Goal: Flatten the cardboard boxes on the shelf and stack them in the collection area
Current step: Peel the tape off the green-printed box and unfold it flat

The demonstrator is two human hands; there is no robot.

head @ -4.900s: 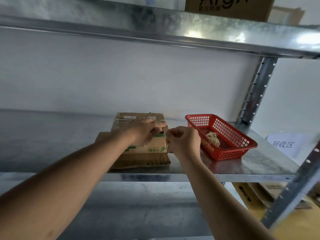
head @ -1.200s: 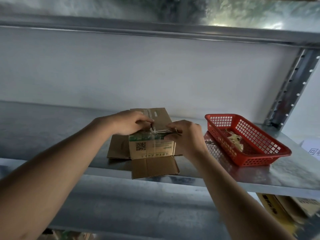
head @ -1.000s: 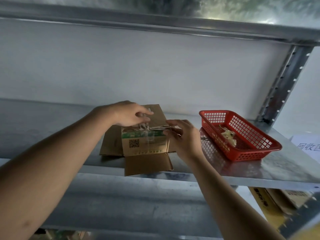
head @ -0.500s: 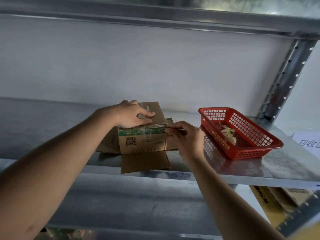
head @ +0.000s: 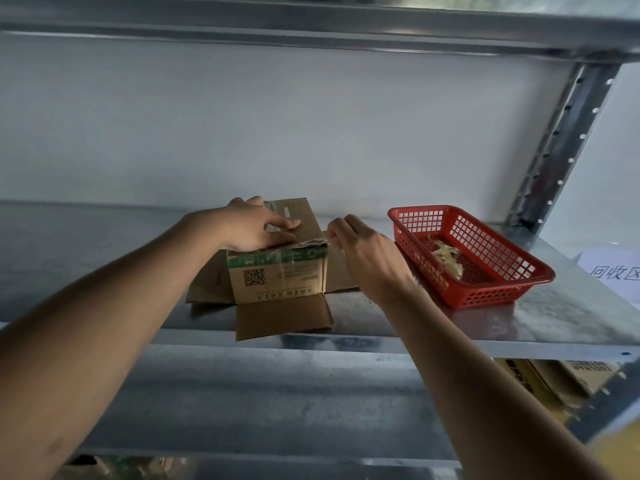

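Observation:
A small brown cardboard box with green print and a QR code stands on the metal shelf, its bottom flaps spread flat around it. My left hand presses flat on the box's top. My right hand pinches a strip of clear tape at the box's top right corner, pulled partly away from the cardboard.
A red plastic basket holding crumpled tape sits to the right of the box. A white paper sign lies at the shelf's far right. A steel upright rises behind the basket. Flattened cardboard lies on the level below.
The box has been turned so its QR-code side faces me. My right hand has drawn the tape strip rightward off the top edge. My left hand stays pressed on the top.

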